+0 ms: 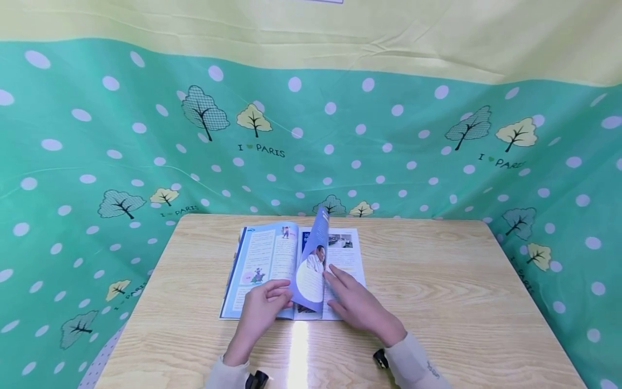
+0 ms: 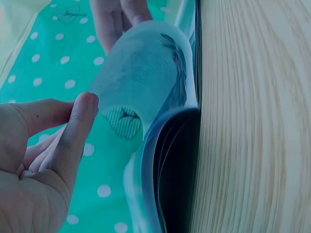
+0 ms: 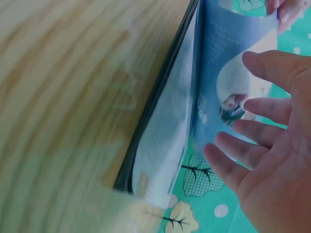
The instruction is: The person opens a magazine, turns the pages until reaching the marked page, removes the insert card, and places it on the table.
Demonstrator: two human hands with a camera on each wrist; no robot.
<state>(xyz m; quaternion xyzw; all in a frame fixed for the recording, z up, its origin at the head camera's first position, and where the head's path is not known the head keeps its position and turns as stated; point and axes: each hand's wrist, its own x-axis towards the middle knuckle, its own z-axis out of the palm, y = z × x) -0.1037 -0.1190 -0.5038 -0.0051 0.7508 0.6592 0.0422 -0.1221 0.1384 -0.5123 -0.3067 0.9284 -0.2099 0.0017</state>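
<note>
Green dotted cloth [image 1: 403,127], printed with trees and "PARIS" lettering and topped by a pale yellow band, hangs beyond our fingers [image 3: 267,108] and wraps round to either side of them. Beneath our fingers lies a wood-grained counter [image 1: 452,281], a broad stretch of it reaching out to the right of them. On that counter an open magazine [image 1: 264,248] lies under and just ahead of our fingers, its left-hand side mostly beyond the left ones. From its middle one bluish page [image 1: 306,297] stands raised and curved, between our two sets of fingers. Our left hand [image 1: 262,310] has its thumb and forefinger clamped together on the near edge of this page; our right hand [image 1: 357,302] holds its fingers straight and spread apart beside the far side of the page, and we cannot tell whether their tips touch the paper. Pale cuffs [image 1: 413,362] sit behind the fingers of both hands, and near each cuff we see a small black device [image 1: 256,380]. Among the printed pictures, a person in white [image 1: 317,259] shows on the raised page just left of the right fingertips, and a little cartoon [image 1: 257,275] lies just beyond the left fingers.
</note>
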